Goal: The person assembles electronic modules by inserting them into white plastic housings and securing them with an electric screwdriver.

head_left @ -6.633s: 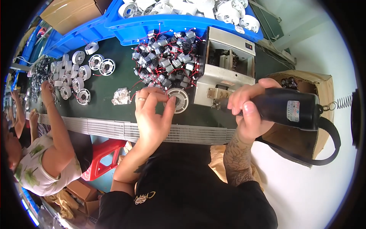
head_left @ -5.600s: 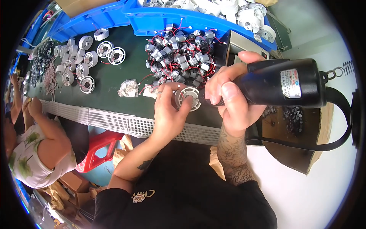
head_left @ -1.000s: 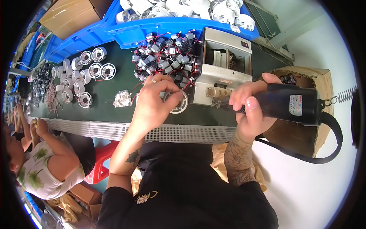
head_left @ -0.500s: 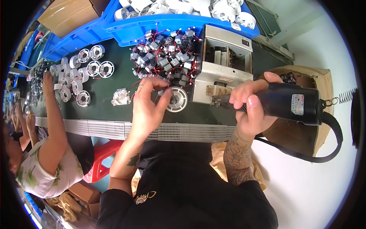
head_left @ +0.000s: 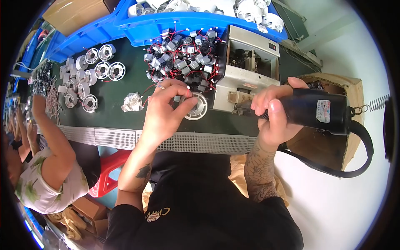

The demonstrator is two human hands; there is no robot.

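My left hand rests on the dark green bench, its fingertips pinched on a small motor at the edge of a round white housing. Just beyond it lies a pile of small grey motors with red and black wires. My right hand grips a black electric screwdriver, held level to the right of the housing, its tip pointing left toward a beige metal machine. A black cable loops down from the tool's rear end.
Several round white housings lie at the left of the bench by a crumpled foil scrap. Blue bins of white parts stand behind. A cardboard box sits at the right. Another person works at the left.
My left hand has drawn back from the motor pile to the round white housing with a motor in its fingertips. My right hand with the screwdriver has stayed nearly still.
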